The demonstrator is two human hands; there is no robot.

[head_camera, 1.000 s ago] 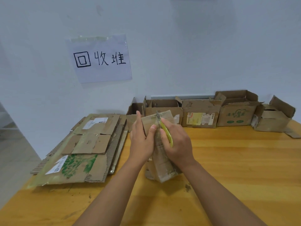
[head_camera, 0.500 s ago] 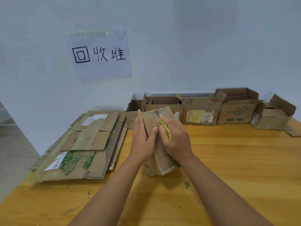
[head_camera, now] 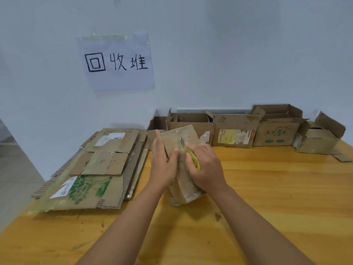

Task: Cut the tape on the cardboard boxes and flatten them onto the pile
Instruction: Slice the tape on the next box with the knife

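a: what's over on the left?

b: a pile of flattened cardboard (head_camera: 89, 169) lies on the wooden table (head_camera: 277, 197), close to the left edge. the top sheets are plain brown, and the nearest sheet has a green print and a white label. on the wall above the pile hangs a paper sign (head_camera: 116, 61) with three handwritten characters in black.

a: and the person?

b: both bare forearms reach in from the bottom. the left hand (head_camera: 164, 165) grips the left side of a small cardboard box (head_camera: 183, 180), fingers wrapped round its edge and thumb pressed on the facing panel. the box stands tilted on the table, just right of the pile, its lower end touching the wood and its upper end leaning away toward the wall. shiny clear tape covers its face.

a: the other hand?

b: the right hand (head_camera: 207, 167) is curled round a yellow-green utility knife (head_camera: 191, 155), touching the box's right side. the metal blade tip rests on the upper part of the taped face, just beside the left thumb.

a: anything further right?

b: a row of open cardboard boxes (head_camera: 235, 132) lines the wall behind the hands, flaps up. one carries a yellow label, the next a green print, and the last one sits near the right edge with a loose scrap of card beside it.
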